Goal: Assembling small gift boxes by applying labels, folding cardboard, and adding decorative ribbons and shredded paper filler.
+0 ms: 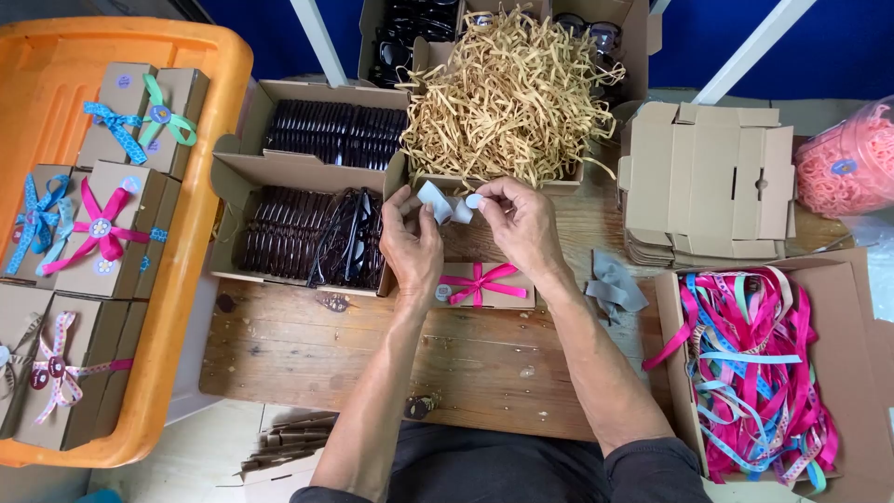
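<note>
My left hand [410, 244] pinches a small roll of white sticker tape [436, 201] above the wooden table. My right hand [523, 222] holds a small round pale blue sticker [473, 200] at its fingertips, right beside the roll. Just below both hands lies a small brown cardboard box [503, 296] tied with a pink ribbon bow [480, 281].
Left: an orange crate [200, 200] of ribboned boxes. Open boxes of dark sunglasses [307, 233] and a box of tan paper shred [507, 93] stand behind. Flat folded cartons [708, 182] lie right. A box of coloured ribbons [754, 363] sits at the near right, a grey cloth [613, 284] beside it.
</note>
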